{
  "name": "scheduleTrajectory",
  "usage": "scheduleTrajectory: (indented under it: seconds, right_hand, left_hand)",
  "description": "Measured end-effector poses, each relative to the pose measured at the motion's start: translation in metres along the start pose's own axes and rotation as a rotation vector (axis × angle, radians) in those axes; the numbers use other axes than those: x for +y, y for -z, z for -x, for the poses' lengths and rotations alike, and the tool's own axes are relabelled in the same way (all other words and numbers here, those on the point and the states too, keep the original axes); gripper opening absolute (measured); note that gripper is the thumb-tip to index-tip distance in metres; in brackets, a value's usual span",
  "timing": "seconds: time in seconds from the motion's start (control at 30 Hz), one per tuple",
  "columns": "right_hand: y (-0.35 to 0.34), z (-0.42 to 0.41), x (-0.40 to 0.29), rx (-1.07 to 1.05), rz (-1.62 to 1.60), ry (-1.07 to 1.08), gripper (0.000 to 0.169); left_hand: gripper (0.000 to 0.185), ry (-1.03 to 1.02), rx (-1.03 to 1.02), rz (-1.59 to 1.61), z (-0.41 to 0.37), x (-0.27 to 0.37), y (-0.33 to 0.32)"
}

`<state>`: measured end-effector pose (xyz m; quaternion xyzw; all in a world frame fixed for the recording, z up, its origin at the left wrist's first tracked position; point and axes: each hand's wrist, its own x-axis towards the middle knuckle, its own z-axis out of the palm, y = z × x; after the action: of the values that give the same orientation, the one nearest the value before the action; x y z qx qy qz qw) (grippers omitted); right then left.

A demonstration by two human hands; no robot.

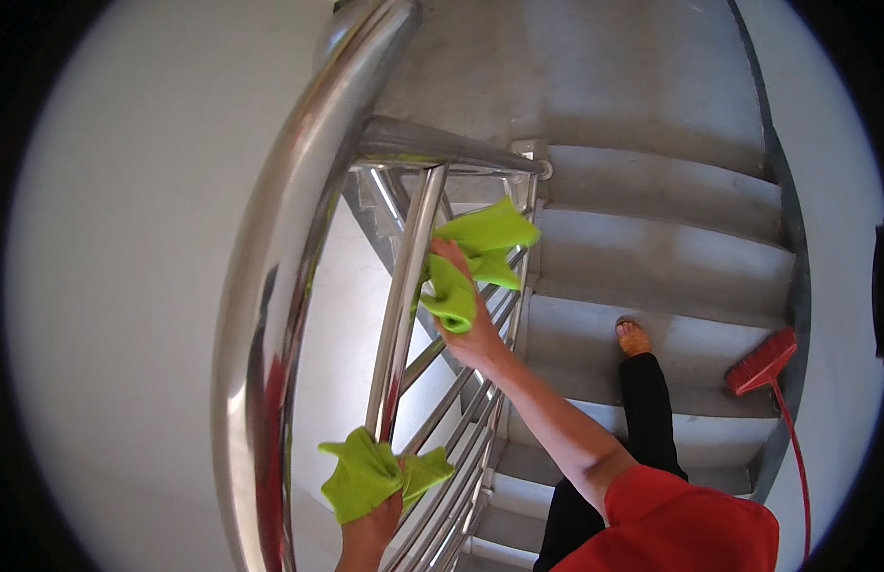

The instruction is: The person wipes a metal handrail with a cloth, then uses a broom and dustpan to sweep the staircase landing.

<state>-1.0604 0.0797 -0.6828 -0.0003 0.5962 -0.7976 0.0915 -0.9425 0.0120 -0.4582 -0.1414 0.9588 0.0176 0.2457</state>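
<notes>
Green cloths are in both my hands at the metal stair railing. My right hand point(470, 339) grips one green cloth point(488, 232), wrapped against an upper stretch of a thin steel rail point(407, 286) below the handrail. Lower in the view, my left hand point(376, 525) holds another green cloth point(359, 475) around the lower stretch of that same rail. The cloths hide most of the fingers. The thick polished handrail point(259, 336) curves along the left of both hands.
Concrete steps point(649, 250) run down the right side of the railing to a landing point(627, 64) at the top of the view. My bare foot point(633, 338) is on one step. A red broom point(763, 361) leans by the right wall point(835, 214). Thin bars point(442, 422) slant beneath my arms.
</notes>
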Motion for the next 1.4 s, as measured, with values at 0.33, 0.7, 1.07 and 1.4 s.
scheduleTrajectory:
  seconds: [0.33,0.7,1.07,1.4]
  right_hand:
    - [0.012,-0.048,0.039,-0.198,0.164,0.187,0.025]
    - [0.093,-0.065,0.379,0.123,0.318,0.017,0.035]
    - [0.118,-0.08,0.44,0.152,0.431,-0.182,0.032]
    - [0.034,-0.018,0.078,-0.197,-0.148,-0.067,0.038]
  left_hand:
    - [0.034,0.277,-0.124,-0.281,-0.007,0.004,0.001]
    - [0.039,0.18,0.057,-0.437,0.009,-0.024,-0.012]
    - [0.031,0.204,0.023,-0.446,-0.012,-0.009,-0.017]
    - [0.026,0.309,-0.06,-0.078,-0.018,0.032,0.009]
